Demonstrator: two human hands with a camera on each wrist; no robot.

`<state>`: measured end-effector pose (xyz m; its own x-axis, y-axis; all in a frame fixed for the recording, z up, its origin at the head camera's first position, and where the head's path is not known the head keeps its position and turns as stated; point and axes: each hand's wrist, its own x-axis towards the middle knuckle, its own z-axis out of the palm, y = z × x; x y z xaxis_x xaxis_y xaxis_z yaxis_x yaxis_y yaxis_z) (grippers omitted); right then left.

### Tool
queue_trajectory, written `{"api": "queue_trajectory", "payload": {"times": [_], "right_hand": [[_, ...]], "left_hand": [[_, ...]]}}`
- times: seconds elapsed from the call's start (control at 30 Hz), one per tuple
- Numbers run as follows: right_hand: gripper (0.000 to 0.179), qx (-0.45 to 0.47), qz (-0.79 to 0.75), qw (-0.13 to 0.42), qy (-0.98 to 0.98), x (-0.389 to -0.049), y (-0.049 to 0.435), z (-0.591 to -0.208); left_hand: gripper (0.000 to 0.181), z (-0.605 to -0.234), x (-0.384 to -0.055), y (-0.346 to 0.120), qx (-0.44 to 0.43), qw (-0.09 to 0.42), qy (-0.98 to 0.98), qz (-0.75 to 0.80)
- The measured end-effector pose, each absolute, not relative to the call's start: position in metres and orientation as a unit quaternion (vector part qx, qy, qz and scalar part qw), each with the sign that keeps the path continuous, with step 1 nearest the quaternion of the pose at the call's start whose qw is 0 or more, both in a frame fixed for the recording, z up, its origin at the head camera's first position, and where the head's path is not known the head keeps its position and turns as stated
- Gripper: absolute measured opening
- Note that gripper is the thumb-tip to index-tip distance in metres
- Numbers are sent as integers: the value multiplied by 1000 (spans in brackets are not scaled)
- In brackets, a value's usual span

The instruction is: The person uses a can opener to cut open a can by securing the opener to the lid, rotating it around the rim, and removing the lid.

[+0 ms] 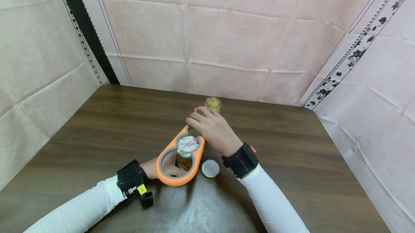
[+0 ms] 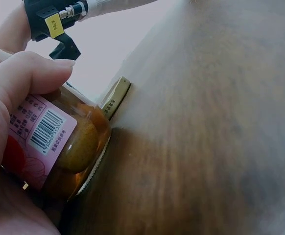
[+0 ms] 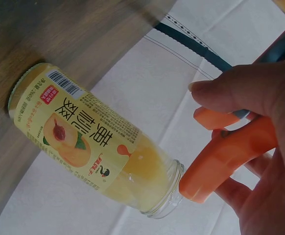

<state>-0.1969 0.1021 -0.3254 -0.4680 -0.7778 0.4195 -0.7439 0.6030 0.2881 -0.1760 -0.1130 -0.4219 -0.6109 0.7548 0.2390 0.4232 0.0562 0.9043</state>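
Two grips | your left hand (image 1: 170, 162): curled round amber jar (image 2: 47, 134) | your right hand (image 1: 216, 131): clamped on orange opener (image 1: 176, 181) | jar lid (image 1: 188, 144): above left grip, seen through opener | step, apparently: fitting opener | next likely calls for: seating its opening around lid, left grip steady

Right hand (image 3: 284, 171) gripping orange handles (image 3: 225, 159) beside an open glass jar (image 3: 101, 142) with a yellow peach label (image 3: 76, 127), standing on a brown wood-grain worktop (image 3: 30, 29).
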Motion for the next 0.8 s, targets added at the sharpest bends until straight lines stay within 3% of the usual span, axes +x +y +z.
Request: {"api": "queue_trajectory", "payload": {"times": [0.27,0.53,0.7,0.8], "right_hand": [[31,447,-23,250,-858,-200,101,-325],[30,465,-1,242,-852,-206,99,-326],[39,478,13,239,-845,-209,99,-327],[43,483,25,242,-841,-210,99,-328]], "left_hand": [[102,-429,-180,-113,417,159,681,581],[104,-477,-211,-119,413,182,684,573],[100,-471,-206,-119,406,215,660,595],[99,-453,-197,-117,422,210,644,603]]}}
